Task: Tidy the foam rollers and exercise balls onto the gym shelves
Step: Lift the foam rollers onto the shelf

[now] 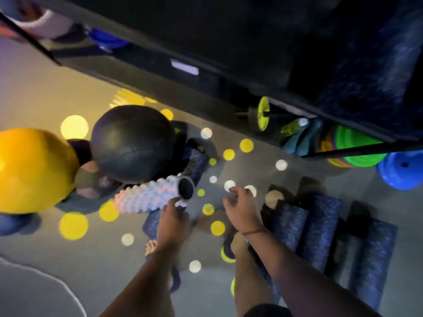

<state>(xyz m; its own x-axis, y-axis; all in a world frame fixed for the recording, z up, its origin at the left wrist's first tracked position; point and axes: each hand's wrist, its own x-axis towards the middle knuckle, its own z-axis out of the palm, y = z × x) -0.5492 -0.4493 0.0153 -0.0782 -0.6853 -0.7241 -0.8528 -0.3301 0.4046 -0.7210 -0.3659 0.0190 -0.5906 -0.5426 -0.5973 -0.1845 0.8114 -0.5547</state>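
Forearms reach down toward floor. Left hand (174, 217) nearer: fingertips at end of white roller (148, 195), grip unclear in blur. Roller's long axis runs up-left from that hand. Right hand (242, 209) loosely spread, empty; blue rollers (320, 227) just right of it.

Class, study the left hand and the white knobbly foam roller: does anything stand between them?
Nothing visible does. The left hand is at the near end of the white knobbly foam roller. The black ball lies beyond the roller, not between. Blur hides whether the hand grips it.
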